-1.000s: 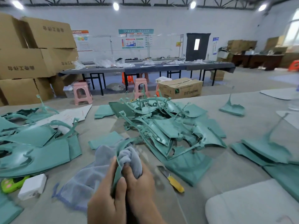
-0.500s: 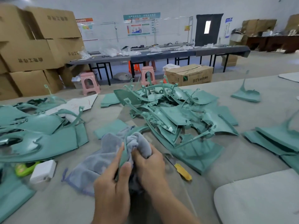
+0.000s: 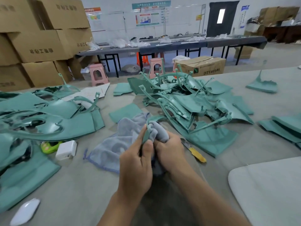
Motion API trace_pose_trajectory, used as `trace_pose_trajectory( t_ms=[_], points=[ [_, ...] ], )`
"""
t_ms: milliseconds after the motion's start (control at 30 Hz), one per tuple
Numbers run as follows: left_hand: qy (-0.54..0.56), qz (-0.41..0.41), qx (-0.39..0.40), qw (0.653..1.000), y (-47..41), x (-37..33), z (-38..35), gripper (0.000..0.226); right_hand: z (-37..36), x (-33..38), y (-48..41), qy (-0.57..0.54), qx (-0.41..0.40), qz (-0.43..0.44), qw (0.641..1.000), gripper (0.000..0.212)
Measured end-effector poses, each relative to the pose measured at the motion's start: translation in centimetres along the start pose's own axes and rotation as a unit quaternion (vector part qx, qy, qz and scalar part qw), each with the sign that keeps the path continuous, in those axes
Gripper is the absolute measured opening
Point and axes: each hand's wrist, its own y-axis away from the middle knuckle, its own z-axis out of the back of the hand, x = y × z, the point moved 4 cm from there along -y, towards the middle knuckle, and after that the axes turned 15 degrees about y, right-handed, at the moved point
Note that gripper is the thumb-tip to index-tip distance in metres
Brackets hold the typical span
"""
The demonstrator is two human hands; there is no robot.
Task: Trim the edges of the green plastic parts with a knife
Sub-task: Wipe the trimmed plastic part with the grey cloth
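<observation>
- The left hand (image 3: 136,162) is gripping a thin curved green plastic strip (image 3: 146,134), with its thumb lying along the strip and its fingers curled behind it.
- The right hand (image 3: 169,150) is bunching a grey cloth (image 3: 158,130) in its curled fingers and pressing the wad against the strip, just beside the left thumb.
- The strip is arching up out of the two hands and bending over toward the right, above the wad of cloth.
- The loose part of the cloth is spreading out on the table (image 3: 81,190) to the left of the hands and under them.
- A knife (image 3: 194,151) with a yellow handle is lying on the table just to the right of the right hand, touched by neither hand.
- A tangled pile of green parts (image 3: 192,101) is sitting beyond the hands and a little to the right, its nearest flat piece reaching close to the knife.
- Larger green panels (image 3: 48,121) are lying stacked well to the left of the left hand.
- A white charger block (image 3: 66,150) and a bright green object (image 3: 48,146) are resting between those panels and the cloth.
- More flat green pieces (image 3: 283,126) are lying far to the right.
- Cardboard boxes (image 3: 37,44) are standing stacked beyond the table, up and to the left.
</observation>
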Motion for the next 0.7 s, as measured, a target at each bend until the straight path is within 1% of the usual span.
trace_pose_trajectory(
  t_ms=[33, 67, 100, 133, 167, 200, 267, 333, 367, 400, 433, 467, 533, 567, 600, 633, 667, 700],
  points=[
    [0.014, 0.003, -0.01, 1.0, -0.1, 0.3, 0.1, 0.046, 0.1, -0.1, 0.2, -0.006, 0.039, 0.011, 0.999, 0.006],
    [0.029, 0.015, -0.021, 0.999, -0.3, 0.8, 0.4, 0.046, 0.2, 0.1, 0.4, -0.018, 0.089, 0.025, 0.996, 0.011],
    [0.044, 0.027, -0.029, 0.998, -0.5, 1.2, 0.6, 0.041, 0.4, 0.2, 0.6, -0.028, 0.138, 0.035, 0.989, 0.015],
    [0.055, 0.033, -0.034, 0.997, -0.6, 1.3, 0.8, 0.032, 0.6, 0.4, 0.7, -0.038, 0.174, 0.037, 0.983, 0.014],
    [0.06, 0.037, -0.034, 0.997, -0.7, 1.3, 0.9, 0.027, 0.8, 0.5, 0.6, -0.051, 0.19, 0.033, 0.98, 0.009],
    [0.055, 0.04, -0.03, 0.997, -0.7, 1.1, 0.8, 0.025, 0.9, 0.6, 0.5, -0.074, 0.19, 0.022, 0.979, 0.006],
    [0.026, 0.047, -0.002, 0.999, -0.4, 0.6, 0.3, 0.036, 0.7, 0.4, 0.1, -0.13, 0.143, -0.023, 0.981, 0.018],
    [0.01, 0.046, 0.031, 0.998, 0.0, 0.5, -0.4, 0.043, 0.1, 0.0, 0.0, -0.144, 0.097, -0.054, 0.983, 0.014],
    [0.004, 0.04, 0.04, 0.998, 0.2, 0.4, -0.6, 0.045, 0.1, -0.3, 0.1, -0.142, 0.091, -0.058, 0.984, 0.012],
    [-0.002, 0.032, 0.042, 0.999, 0.2, 0.3, -0.6, 0.046, 0.1, -0.5, 0.2, -0.141, 0.099, -0.057, 0.983, 0.012],
    [-0.007, 0.026, 0.037, 0.999, 0.1, 0.3, -0.4, 0.047, 0.3, -0.5, 0.4, -0.141, 0.125, -0.048, 0.981, 0.012],
    [-0.006, 0.026, 0.025, 0.999, 0.0, 0.5, -0.1, 0.047, 0.7, -0.4, 0.6, -0.137, 0.163, -0.04, 0.976, 0.012],
    [0.008, 0.039, -0.001, 0.999, -0.5, 0.9, 0.7, 0.043, 1.8, 0.0, 0.8, -0.097, 0.239, -0.024, 0.966, 0.006],
    [0.019, 0.047, -0.003, 0.999, -0.7, 1.1, 0.9, 0.04, 2.5, 0.2, 0.7, -0.078, 0.26, -0.02, 0.962, 0.008],
    [0.021, 0.05, 0.005, 0.999, -0.7, 1.2, 0.9, 0.037, 3.1, 0.4, 0.6, -0.072, 0.264, -0.021, 0.962, 0.012],
    [0.005, 0.043, 0.017, 0.999, -0.6, 1.0, 0.8, 0.037, 3.8, 0.6, 0.4, -0.088, 0.251, -0.036, 0.963, 0.015],
    [-0.029, 0.026, 0.029, 0.999, -0.4, 0.6, 0.6, 0.037, 4.3, 0.6, 0.1, -0.134, 0.225, -0.061, 0.963, 0.021],
    [-0.065, 0.005, 0.042, 0.997, -0.2, 0.2, 0.3, 0.038, 4.8, 0.7, -0.2, -0.204, 0.196, -0.081, 0.956, 0.031]
  ],
)
